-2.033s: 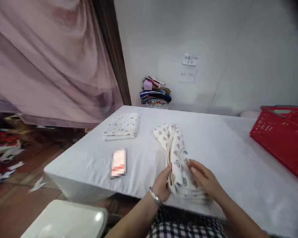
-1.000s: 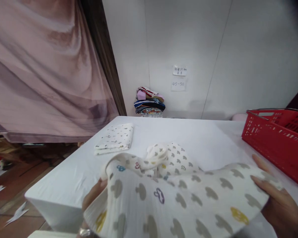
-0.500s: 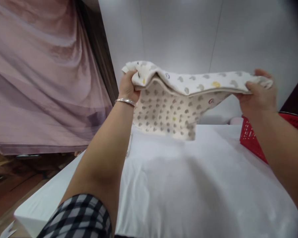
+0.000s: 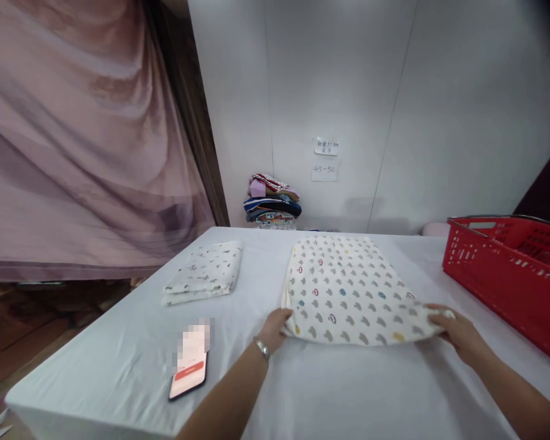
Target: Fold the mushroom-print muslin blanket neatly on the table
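1. The white wall (image 4: pixel 462 122) fills the upper part of the frame; a pink draped fabric (image 4: pixel 87 122) hangs at upper left.
2. The bench (image 4: pixel 348 391), under a smooth white cover, crosses the middle and lower frame.
3. A red perforated plastic basket (image 4: pixel 508 275) is on the bench, at the right edge of the frame.
4. A white cloth with grey and coloured mushroom-like prints (image 4: pixel 343 293) lies spread on the bench, right of centre. Its near edge is lifted a little at the right corner.
5. A multicoloured stack of textiles (image 4: pixel 272 201) is beyond the far edge.
6. A folded white printed cloth (image 4: pixel 204 272) lies left of the spread one, apart from it.
7. The left hand (image 4: pixel 275 330) has its fingers closed on the near left corner; the right hand (image 4: pixel 461 336) holds the near right corner. I judge that the step in hand is laying the cloth flat. The next move calls for equal light pull on both corners, lest it wrinkle.
8. A phone with lit screen (image 4: pixel 190 376) lies at lower left, near the left forearm.
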`<action>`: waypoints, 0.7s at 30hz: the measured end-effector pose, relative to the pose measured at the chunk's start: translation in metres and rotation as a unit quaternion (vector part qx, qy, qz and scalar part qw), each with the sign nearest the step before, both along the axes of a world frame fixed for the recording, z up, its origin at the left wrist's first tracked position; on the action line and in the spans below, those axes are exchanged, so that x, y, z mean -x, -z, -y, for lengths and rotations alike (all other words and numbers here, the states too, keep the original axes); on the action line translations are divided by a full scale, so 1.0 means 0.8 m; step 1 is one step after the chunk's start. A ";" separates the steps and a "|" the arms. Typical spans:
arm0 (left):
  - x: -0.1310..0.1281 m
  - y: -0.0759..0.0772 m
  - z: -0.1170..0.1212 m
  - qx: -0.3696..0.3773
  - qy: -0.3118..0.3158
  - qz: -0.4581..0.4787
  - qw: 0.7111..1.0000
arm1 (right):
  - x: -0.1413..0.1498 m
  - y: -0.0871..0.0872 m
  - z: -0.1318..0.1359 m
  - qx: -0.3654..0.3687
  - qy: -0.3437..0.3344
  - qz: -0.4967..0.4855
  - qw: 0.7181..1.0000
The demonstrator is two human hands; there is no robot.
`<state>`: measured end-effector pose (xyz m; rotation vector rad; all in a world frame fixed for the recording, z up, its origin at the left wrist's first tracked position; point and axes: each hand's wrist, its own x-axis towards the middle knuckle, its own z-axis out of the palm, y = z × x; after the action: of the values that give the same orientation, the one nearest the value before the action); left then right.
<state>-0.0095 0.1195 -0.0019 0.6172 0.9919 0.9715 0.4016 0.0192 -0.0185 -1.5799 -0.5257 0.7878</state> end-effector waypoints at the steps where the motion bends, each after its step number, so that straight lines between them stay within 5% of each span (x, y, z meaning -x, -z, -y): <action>1: 0.001 0.009 0.008 0.016 0.005 -0.012 1.000 | -0.005 0.013 0.010 0.023 -0.010 0.010 1.000; 4: 0.008 0.021 0.019 0.022 0.016 -0.023 0.999 | -0.014 0.018 0.024 0.091 -0.020 0.122 0.988; 7: 0.011 0.025 0.025 0.022 0.003 -0.019 1.000 | 0.013 -0.004 0.015 0.048 0.000 0.272 0.961; 9: 0.010 0.029 0.032 0.023 -0.020 -0.010 0.999 | 0.063 -0.017 0.004 -0.019 -0.047 0.277 0.960; 11: 0.009 0.033 0.040 0.028 -0.033 0.001 0.999 | 0.131 -0.021 -0.005 -0.033 -0.169 0.226 0.959; 15: 0.012 0.036 0.057 0.047 -0.019 0.015 0.999 | 0.266 -0.013 -0.017 -0.075 -0.388 0.248 0.884; 21: 0.021 0.037 0.070 0.021 -0.025 0.078 0.996 | 0.361 0.003 -0.045 -0.139 -0.458 0.354 0.803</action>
<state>-0.0265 0.0638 -0.0316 0.4764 0.8886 1.0249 0.1131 0.0548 -0.0213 -1.2504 -1.9661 0.7206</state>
